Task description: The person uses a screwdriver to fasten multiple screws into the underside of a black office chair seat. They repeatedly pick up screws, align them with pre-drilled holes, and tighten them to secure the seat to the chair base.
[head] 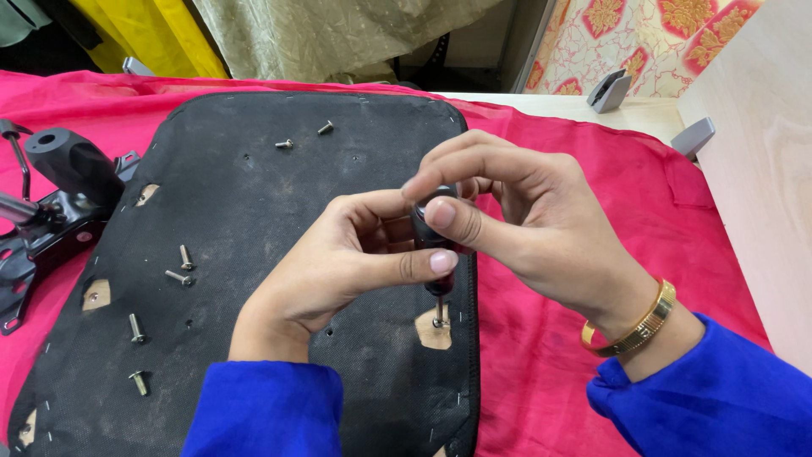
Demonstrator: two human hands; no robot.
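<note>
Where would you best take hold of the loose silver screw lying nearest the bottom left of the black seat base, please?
Probably pinch the silver screw across its shank from above. It lies flat on the black seat base, with open fabric around it, and its wider head would likely stop fingers slipping.

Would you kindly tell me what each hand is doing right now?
Left hand: closed on the screwdriver.
Right hand: closed on the same screwdriver's handle top.

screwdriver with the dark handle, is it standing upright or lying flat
Upright: the dark-handled screwdriver stands vertical, both hands gripping its handle, its tip on a silver screw in a tan wood patch of the black fabric seat panel.
</note>
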